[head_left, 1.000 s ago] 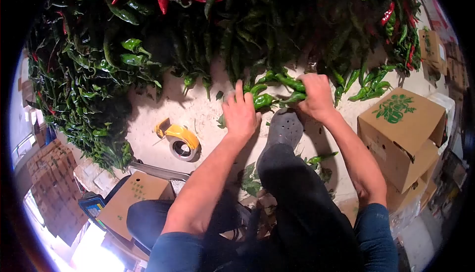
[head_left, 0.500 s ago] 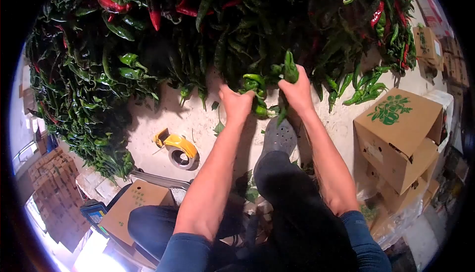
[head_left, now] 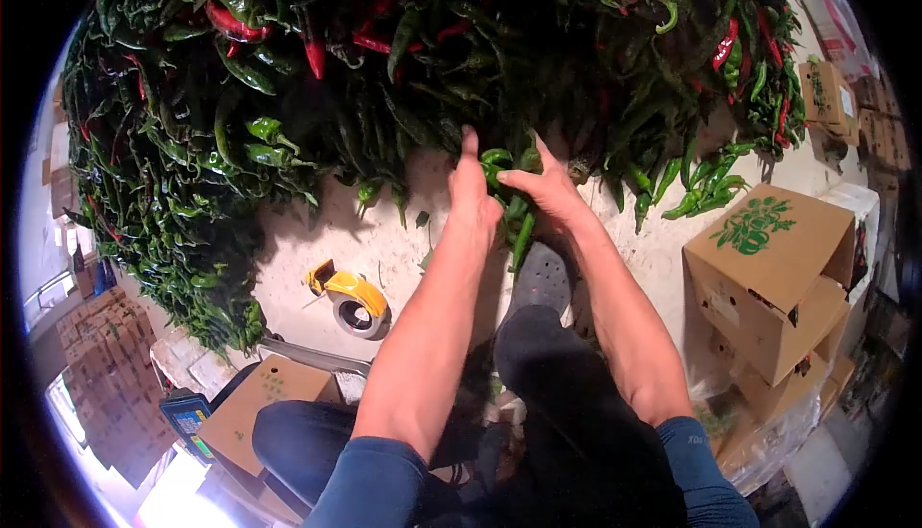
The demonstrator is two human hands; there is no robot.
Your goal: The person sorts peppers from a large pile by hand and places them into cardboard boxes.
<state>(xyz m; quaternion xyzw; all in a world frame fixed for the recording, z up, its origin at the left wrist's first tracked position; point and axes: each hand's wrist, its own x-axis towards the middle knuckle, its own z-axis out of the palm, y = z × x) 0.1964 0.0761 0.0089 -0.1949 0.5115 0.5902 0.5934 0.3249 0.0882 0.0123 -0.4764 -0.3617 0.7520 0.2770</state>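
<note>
A small bunch of green peppers (head_left: pixel 519 213) lies between my two hands at the lower edge of a large pile of green and red peppers (head_left: pixel 317 106). My left hand (head_left: pixel 471 187) presses against the bunch from the left, its index finger pointing up toward the pile. On the right side, my right hand (head_left: pixel 545 182) is closed around the peppers, with its thumb across them. The undersides of both hands are hidden. One long pepper hangs down just above the grey shoe (head_left: pixel 542 278).
A yellow tape dispenser (head_left: pixel 353 298) lies on the pale floor (head_left: pixel 298 250) at left. Cardboard boxes (head_left: pixel 768 240) are stacked at right, with loose green peppers (head_left: pixel 711 182) behind them. Another box (head_left: pixel 259 413) and a blue device (head_left: pixel 187 418) are at lower left.
Both hands have come closer together around the green peppers. My right hand has moved left and lowered the pepper it held upright. The view has shifted slightly.
</note>
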